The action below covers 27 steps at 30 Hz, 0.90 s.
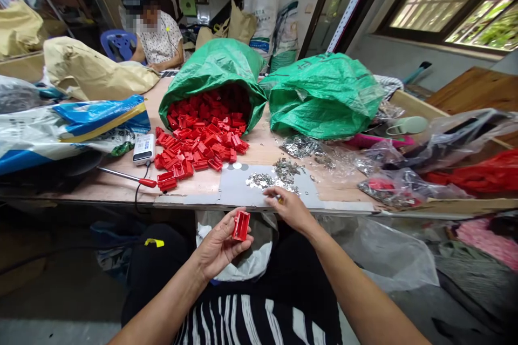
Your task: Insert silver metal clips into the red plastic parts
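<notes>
My left hand (pixel 220 245) grips a small red plastic housing (pixel 241 225) above my lap, just below the table's front edge. My right hand (pixel 288 206) rests at that edge with its fingers pinched at the rim of a scatter of small silvery metal parts (pixel 279 175); what the fingers hold is too small to name. A heap of the same red housings (pixel 200 142) spills from an open green sack (pixel 214 69) onto the wooden table (pixel 121 183).
A second green sack (pixel 324 94) lies at right, with clear bags of parts (pixel 399 183) beyond it. A white device (pixel 143 149) and a red-handled tool (pixel 129 176) lie left of the heap. A white bag (pixel 251 264) hangs at my lap. Another person (pixel 157 37) sits at the far end.
</notes>
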### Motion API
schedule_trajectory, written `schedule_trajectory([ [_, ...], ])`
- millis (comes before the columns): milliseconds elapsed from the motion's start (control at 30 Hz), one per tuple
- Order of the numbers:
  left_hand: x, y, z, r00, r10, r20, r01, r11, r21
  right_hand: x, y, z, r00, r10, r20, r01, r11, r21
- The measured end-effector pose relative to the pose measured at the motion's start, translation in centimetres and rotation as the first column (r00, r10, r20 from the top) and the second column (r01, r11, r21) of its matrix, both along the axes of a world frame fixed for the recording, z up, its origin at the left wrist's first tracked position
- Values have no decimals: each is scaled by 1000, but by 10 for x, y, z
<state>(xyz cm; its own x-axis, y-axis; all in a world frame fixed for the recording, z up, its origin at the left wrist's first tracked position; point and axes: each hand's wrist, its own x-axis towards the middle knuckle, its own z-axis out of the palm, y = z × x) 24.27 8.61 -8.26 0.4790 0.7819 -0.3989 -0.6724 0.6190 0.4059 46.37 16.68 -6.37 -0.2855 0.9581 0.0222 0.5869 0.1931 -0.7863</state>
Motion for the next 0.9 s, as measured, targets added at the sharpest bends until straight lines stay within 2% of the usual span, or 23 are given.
schedule_trajectory([
  [67,1,0,2,1000,13,6,-13,1000,4,12,11,-6,949,-177,260,136,976,170],
  [133,2,1,2,1000,21,20,-21,1000,-3,18,21,-10,876,-243,417,152,959,240],
  [233,5,1,1,999,34,38,-33,999,-27,17,30,-12,817,-235,527,108,960,260],
  [400,4,3,-2,998,68,16,-66,994,-82,10,36,-12,786,-183,590,42,969,245],
  [533,1,3,-1,996,88,-23,-88,995,-35,13,35,-11,821,-207,533,66,960,271],
  [667,3,5,6,990,110,-85,-95,981,167,16,31,-6,893,-206,400,130,969,209],
  [800,9,7,13,939,256,-229,-166,922,350,11,20,3,990,-92,109,72,982,176],
  [900,12,7,16,854,392,-342,-202,855,477,0,5,11,996,2,-90,6,995,95],
])
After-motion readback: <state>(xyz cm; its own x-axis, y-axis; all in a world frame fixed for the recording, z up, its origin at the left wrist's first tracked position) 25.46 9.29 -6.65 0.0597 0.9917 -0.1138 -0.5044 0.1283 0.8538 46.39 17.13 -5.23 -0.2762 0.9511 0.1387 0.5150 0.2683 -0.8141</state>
